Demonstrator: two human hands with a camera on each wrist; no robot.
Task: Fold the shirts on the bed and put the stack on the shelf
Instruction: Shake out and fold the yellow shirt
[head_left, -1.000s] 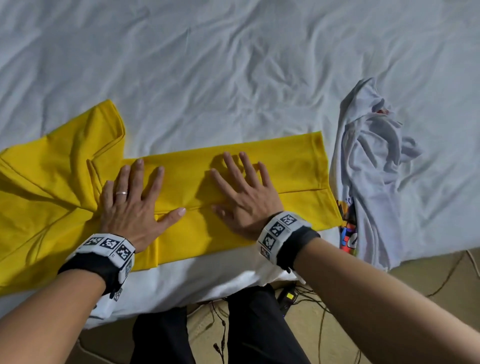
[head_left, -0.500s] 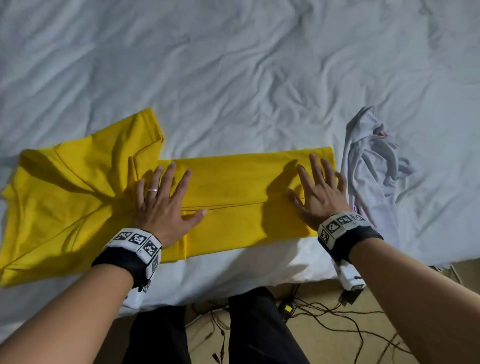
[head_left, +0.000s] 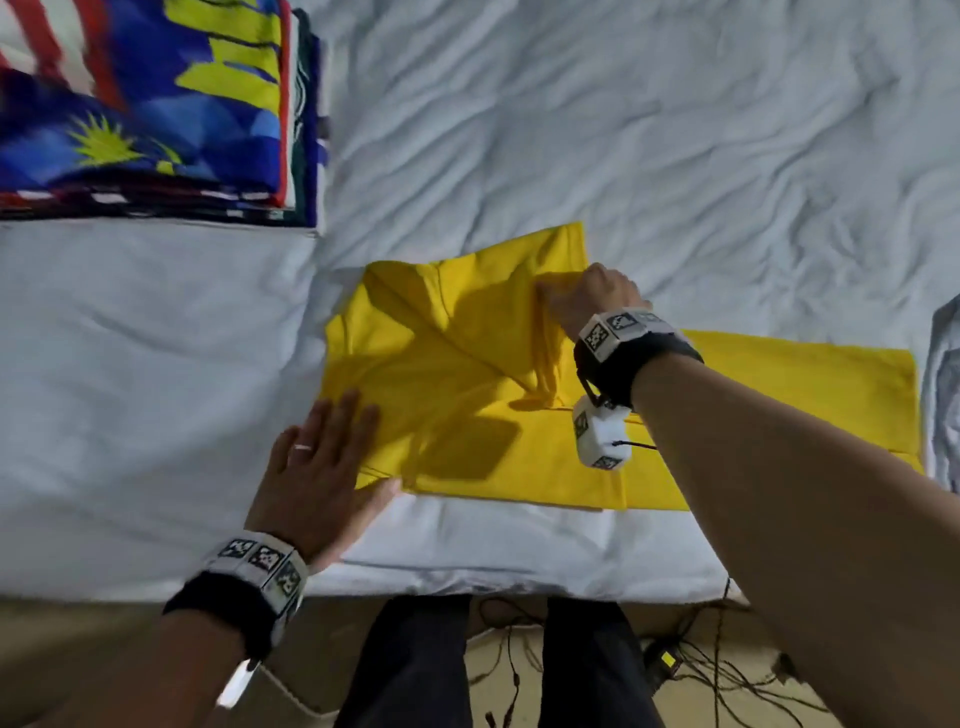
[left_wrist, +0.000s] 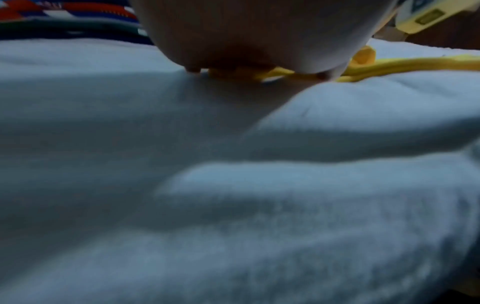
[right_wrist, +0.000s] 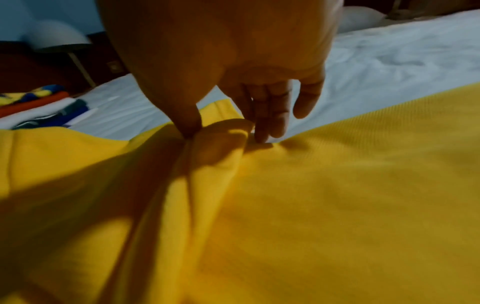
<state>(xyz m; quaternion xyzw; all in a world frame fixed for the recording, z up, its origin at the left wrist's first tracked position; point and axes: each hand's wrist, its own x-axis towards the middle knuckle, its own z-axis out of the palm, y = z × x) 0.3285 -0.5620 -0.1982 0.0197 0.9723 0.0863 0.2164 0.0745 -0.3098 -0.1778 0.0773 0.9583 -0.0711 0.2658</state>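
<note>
Shirt (head_left: 467, 364) cloth is pinched in your right hand (head_left: 587, 296) at the far sleeve fold; your left hand (head_left: 317, 467) lies flat on the near-left corner. It stretches long to your right across the bed (head_left: 675, 130), so fold that way.

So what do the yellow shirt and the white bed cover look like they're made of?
Yellow shirt: looks like matte knit fabric, maybe cotton or polyester; a fine ribbed weave shows up close, and it folds softly. White bed cover: thin woven sheet, judging by its many fine creases; fibre unclear.
</note>
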